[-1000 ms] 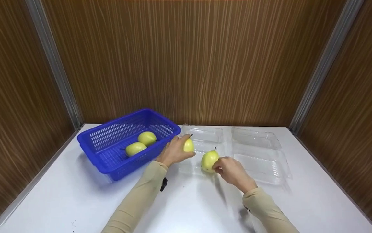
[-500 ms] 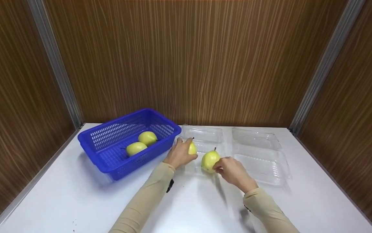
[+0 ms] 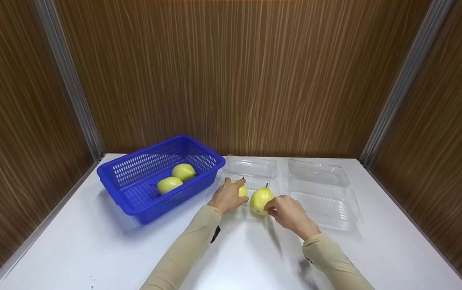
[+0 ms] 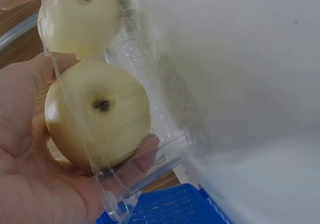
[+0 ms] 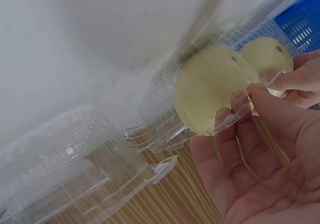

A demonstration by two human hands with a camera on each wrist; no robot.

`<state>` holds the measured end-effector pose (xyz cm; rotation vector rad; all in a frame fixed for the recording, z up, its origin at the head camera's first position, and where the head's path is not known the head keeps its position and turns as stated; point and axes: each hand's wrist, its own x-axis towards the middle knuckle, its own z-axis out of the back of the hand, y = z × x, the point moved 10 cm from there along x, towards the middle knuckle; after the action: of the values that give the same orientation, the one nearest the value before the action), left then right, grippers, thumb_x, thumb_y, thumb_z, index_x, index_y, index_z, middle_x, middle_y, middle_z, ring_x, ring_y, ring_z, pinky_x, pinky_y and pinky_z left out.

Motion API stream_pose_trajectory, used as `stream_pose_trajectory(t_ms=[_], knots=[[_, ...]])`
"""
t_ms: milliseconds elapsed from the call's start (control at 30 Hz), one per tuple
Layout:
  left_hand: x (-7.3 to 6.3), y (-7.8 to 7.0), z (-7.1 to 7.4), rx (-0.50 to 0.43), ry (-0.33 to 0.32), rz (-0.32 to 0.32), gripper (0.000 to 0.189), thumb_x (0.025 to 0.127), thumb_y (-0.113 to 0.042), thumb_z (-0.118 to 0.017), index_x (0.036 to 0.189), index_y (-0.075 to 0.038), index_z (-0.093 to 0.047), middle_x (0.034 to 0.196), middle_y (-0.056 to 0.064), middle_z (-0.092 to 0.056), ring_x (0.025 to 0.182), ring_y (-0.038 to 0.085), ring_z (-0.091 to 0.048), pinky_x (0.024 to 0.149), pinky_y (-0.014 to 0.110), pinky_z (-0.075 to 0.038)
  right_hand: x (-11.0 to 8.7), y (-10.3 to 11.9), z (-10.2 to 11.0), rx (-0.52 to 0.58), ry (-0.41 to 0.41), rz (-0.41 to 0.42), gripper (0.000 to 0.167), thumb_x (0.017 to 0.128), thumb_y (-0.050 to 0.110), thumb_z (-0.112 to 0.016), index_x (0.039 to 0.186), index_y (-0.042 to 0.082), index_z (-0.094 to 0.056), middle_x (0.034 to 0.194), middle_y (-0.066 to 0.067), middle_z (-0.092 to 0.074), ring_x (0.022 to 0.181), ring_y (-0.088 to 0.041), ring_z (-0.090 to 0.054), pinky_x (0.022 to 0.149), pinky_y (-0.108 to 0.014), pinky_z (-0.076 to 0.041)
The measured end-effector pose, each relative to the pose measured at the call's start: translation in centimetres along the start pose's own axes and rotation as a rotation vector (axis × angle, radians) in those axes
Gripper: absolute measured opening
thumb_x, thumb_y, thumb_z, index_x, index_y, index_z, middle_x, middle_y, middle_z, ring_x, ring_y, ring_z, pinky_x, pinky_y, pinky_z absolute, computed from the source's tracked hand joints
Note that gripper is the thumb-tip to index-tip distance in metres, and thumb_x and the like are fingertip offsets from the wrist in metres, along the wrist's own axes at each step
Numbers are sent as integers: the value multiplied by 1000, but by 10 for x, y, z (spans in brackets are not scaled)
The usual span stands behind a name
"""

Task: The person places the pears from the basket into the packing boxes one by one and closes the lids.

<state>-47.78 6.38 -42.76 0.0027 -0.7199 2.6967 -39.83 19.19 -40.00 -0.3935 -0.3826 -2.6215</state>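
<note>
My left hand (image 3: pixel 227 198) grips a yellow-green pear (image 4: pixel 97 116), its fingers and thumb curled round the sides. That pear is at the left part of a clear plastic clamshell box (image 4: pixel 175 99). A second pear (image 3: pixel 260 199) sits upright in the same box, to the right of the first, stem up. Beside it, my right hand (image 3: pixel 291 214) pinches the box's near rim between thumb and fingers, as the right wrist view shows. The box's raised lid (image 3: pixel 252 166) leans back at the far side. Whether the first pear touches the box floor, I cannot tell.
A blue perforated basket (image 3: pixel 134 209) with two pears (image 3: pixel 169 185) lying in it stands on the left. Another open clear clamshell box (image 3: pixel 323 201) lies to the right. Wood-grain panels (image 3: pixel 231 80) close in the white table (image 3: pixel 106 257) at the back and sides.
My left hand has moved right and toward me, and lower, carrying its pear up beside the second one. The right hand and the second pear have stayed in place.
</note>
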Motion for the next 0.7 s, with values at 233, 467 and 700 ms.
stream_pose_trajectory(t_ms=[233,467,700], knots=[[1,1,-4,-18,13,2,67,84,-35,-69,147,-23,-46,149,31,-35,114,44,-58,96,54,-49,1,2,-1,7,-4,16,13,79,1,-74,87,11,-78,85,-4,-75,79,-23,-70,70,-41,-57],[1,-2,-5,-19,-5,0,65,84,-33,-70,145,-20,-49,138,27,-47,109,40,-60,93,50,-51,1,0,0,-1,0,3,12,80,2,-74,87,11,-78,86,-3,-75,81,-24,-69,72,-42,-57],[0,-4,-3,9,-50,8,63,83,-29,-71,141,-15,-52,127,27,-53,103,43,-62,87,50,-53,2,-2,-1,4,17,-22,12,80,3,-74,86,12,-78,86,0,-75,81,-23,-69,70,-42,-56]])
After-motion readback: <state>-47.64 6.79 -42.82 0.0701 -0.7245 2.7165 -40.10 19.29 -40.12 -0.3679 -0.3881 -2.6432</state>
